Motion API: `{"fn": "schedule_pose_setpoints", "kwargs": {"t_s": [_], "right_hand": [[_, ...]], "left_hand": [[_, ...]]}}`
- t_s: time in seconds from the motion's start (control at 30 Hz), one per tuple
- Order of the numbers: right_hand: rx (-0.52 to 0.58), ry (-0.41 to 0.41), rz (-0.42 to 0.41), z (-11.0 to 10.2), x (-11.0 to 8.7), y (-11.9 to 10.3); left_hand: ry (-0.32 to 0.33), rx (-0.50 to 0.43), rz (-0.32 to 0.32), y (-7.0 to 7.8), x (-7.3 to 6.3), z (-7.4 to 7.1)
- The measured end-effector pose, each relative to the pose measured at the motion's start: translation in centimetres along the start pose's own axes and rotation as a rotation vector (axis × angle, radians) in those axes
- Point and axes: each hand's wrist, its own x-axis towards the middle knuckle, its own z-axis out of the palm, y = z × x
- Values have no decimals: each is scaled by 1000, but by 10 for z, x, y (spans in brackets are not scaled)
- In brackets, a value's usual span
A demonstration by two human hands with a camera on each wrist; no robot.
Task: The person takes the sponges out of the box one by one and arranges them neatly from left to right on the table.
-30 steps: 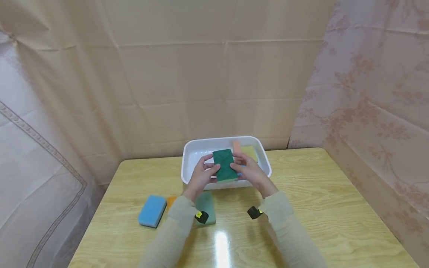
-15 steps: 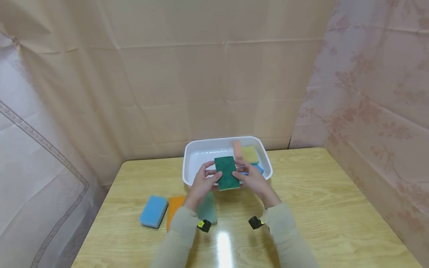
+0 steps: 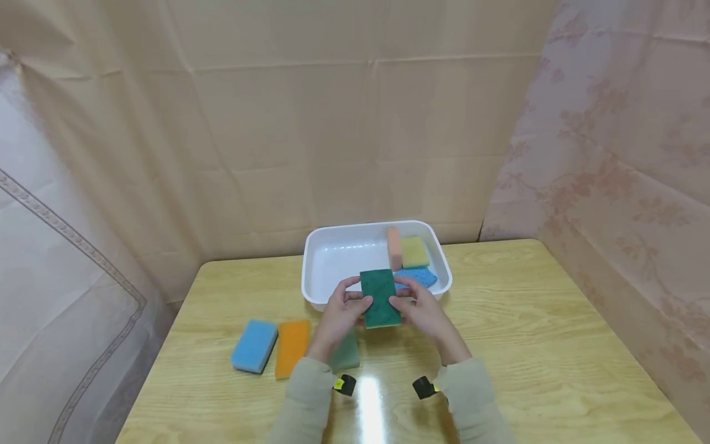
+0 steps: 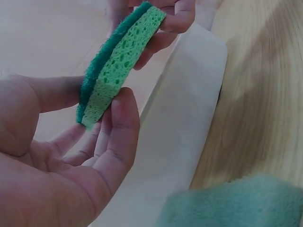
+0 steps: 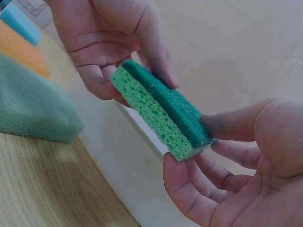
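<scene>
A green sponge [image 3: 380, 298] with a dark green scouring face and a light green porous body is held up between both hands, over the near rim of a white basin [image 3: 327, 233]. My left hand [image 3: 342, 313] pinches its left side, thumb on the dark face and fingers beneath. On the opposite side my right hand [image 3: 424, 311] pinches it the same way. Both wrist views show the light green sponge layer [image 4: 124, 54] edge-on. Inside the basin's right part are an upright peach sponge [image 3: 394, 248], a yellow sponge [image 3: 414, 251] and a blue sponge [image 3: 417, 276].
On the wooden table [image 3: 532, 333], left of the basin, lie a light blue sponge [image 3: 254, 345] with a dark underside, an orange sponge [image 3: 292, 348] and a pale green sponge [image 3: 346, 353] partly behind the left wrist. A beige curtain [image 3: 266, 148] hangs behind the table.
Both hands have drawn the green sponge back toward the body and slightly right, from over the basin to its near rim. More of the blue sponge in the basin and the orange sponge now shows.
</scene>
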Motion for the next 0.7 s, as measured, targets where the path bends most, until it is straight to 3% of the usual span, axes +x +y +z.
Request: {"fn": "schedule_pose_setpoints", "kwargs": {"t_s": [0.17,0.4,0.7], "right_hand": [[10,7,9,2,-7,4],[2,8,22,4,-17,8],[-44,27,43,10,-27,17]], "left_hand": [[-2,18,-25,-2,-7,2],[11,46,24,-9,-15,6],[63,112,-9,-18,-27,10]]}}
